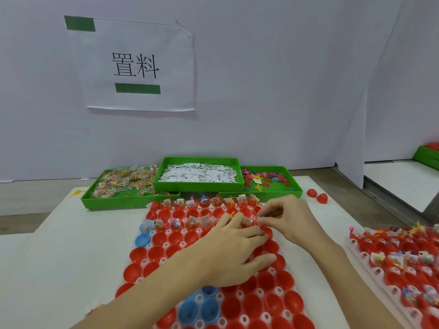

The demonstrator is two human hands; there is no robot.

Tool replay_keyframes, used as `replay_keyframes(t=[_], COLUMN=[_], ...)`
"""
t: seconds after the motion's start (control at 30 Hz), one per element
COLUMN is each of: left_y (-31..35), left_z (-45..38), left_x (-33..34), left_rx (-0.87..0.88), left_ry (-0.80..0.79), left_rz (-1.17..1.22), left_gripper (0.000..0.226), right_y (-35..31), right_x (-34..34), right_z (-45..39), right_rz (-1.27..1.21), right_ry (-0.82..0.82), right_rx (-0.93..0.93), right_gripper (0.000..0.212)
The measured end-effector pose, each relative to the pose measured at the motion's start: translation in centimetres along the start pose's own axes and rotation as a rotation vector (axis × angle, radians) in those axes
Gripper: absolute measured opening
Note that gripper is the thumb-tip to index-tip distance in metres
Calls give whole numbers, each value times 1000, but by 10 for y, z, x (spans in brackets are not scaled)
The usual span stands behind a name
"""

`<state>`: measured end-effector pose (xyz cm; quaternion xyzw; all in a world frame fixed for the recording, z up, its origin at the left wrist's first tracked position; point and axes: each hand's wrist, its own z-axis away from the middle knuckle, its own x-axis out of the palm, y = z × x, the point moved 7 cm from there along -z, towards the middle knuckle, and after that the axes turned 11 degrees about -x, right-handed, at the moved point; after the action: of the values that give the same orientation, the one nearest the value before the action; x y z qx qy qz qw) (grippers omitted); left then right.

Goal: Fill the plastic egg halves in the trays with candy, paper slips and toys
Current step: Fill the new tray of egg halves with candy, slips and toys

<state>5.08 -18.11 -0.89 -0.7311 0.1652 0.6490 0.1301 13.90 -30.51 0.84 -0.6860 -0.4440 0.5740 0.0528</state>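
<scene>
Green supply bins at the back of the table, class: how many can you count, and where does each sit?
3 in the row: candy bin at left, paper-slip bin in the middle, toy bin at right. Another green bin shows partly at the far right edge.

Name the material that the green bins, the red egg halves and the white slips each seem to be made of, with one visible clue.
Green bins: probably rigid moulded plastic, with a perforated grid floor.
Red egg halves: thin glossy plastic, showing highlights.
White slips: apparently paper, matte, flat, printed, lying loosely overlapped.
</scene>
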Motion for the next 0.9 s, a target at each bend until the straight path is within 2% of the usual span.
replay_keyframes(t=[0.13, 0.33, 0.6, 0.8, 0.9], left_y=[-1, -2, 0, 1, 0], left_z=[-2, -4, -6, -8, -8], left_x=[0, -1, -4, -5, -5], left_rx=[-2, -3, -3, -15, -12], left_ry=[-8, -6, -24, -64, -70], left_rz=[1, -3, -12, -14, -24], left_gripper=[69, 71, 66, 67, 67], right_y=[3, 10, 13, 2, 0], right_x=[-3, -3, 8, 3, 2], right_z=[1, 2, 0, -3, -3], right_rz=[-60, -103, 5, 21, 43], right_ry=[-42, 65, 29, 2, 25], right_rx=[33, 105, 168, 86, 61], right_gripper=[17, 8, 15, 3, 6])
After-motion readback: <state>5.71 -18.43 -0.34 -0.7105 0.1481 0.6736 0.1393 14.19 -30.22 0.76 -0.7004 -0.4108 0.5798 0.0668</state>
